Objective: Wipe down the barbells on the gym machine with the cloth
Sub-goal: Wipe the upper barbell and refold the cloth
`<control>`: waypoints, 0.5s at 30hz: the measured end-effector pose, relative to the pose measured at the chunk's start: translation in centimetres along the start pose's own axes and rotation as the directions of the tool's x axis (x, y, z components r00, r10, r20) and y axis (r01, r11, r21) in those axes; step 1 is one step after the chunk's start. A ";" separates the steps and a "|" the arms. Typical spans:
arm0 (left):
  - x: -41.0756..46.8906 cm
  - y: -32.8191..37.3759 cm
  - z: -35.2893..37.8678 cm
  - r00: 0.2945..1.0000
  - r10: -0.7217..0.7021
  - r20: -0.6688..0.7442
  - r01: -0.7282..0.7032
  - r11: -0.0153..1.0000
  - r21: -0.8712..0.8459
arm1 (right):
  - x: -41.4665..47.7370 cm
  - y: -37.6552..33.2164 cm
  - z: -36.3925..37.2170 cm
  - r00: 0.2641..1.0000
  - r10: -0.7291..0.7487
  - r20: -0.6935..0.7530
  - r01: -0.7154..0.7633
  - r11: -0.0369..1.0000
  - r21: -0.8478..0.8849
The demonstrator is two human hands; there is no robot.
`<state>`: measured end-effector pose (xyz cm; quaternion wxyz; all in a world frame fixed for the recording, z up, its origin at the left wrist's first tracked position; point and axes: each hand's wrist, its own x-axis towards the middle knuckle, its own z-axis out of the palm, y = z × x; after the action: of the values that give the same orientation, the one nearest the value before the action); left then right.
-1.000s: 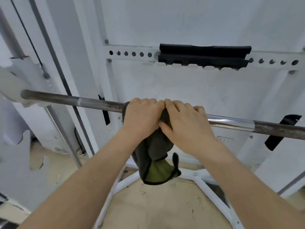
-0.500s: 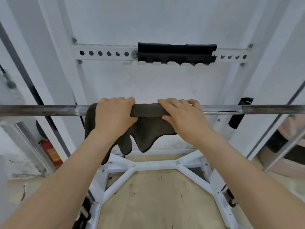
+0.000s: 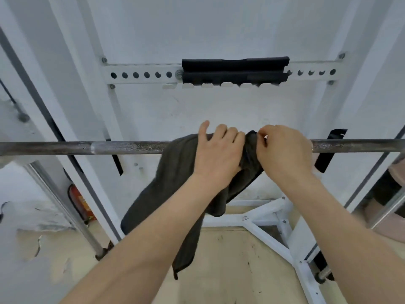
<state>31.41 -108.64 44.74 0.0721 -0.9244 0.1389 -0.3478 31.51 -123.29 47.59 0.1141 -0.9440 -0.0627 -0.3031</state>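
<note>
The barbell (image 3: 131, 147) runs level from left to right, with the dark cloth (image 3: 175, 172) draped over its middle and hanging on the near side. The left grip (image 3: 219, 154) curls over the cloth on the bar, one finger lifted. Just right of it, the right grip (image 3: 285, 152) pinches a bunched fold. Farther back, a black pad (image 3: 234, 70) wraps a perforated crossbar (image 3: 140, 74).

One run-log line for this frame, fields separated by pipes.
left hand grips cloth on barbell | right hand pinches cloth fold | cloth draped over barbell, tail hanging | phase: wiping
</note>
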 end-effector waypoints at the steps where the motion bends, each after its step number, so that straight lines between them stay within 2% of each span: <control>1: 0.6 0.6 0.2 0.999 0.033 -0.019 -0.034 0.999 -0.014 | 0.3 -0.4 -0.1 1.000 0.010 0.006 -0.010 1.000 -0.013; 4: 0.6 -2.0 0.2 0.998 0.067 0.008 -0.067 0.998 -0.009 | 0.8 -2.0 -0.3 1.000 -0.029 -0.004 0.029 0.999 0.019; 7: -1.3 -6.7 -0.2 0.999 0.042 0.016 -0.043 0.998 0.038 | 0.0 -5.5 0.2 0.971 -0.240 0.014 0.231 0.947 0.221; 9: -2.6 -9.7 -0.4 1.000 0.007 0.019 -0.008 0.998 0.057 | -1.0 -8.3 1.3 0.918 -0.389 0.080 0.356 0.895 0.268; 12: -4.6 -14.1 -0.9 0.995 -0.078 0.055 0.074 0.994 0.076 | -1.5 -12.1 3.3 0.863 -0.467 0.193 0.466 0.883 0.052; 15: -7.0 -18.9 -1.4 0.994 -0.099 0.053 0.095 0.993 0.075 | -1.3 -16.4 4.5 0.864 -0.467 0.186 0.480 0.876 -0.032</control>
<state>29.35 -88.52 45.71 0.0921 -0.9363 0.0789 -0.3295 29.93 -106.41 46.19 -0.0061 -0.9260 -0.2905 -0.2410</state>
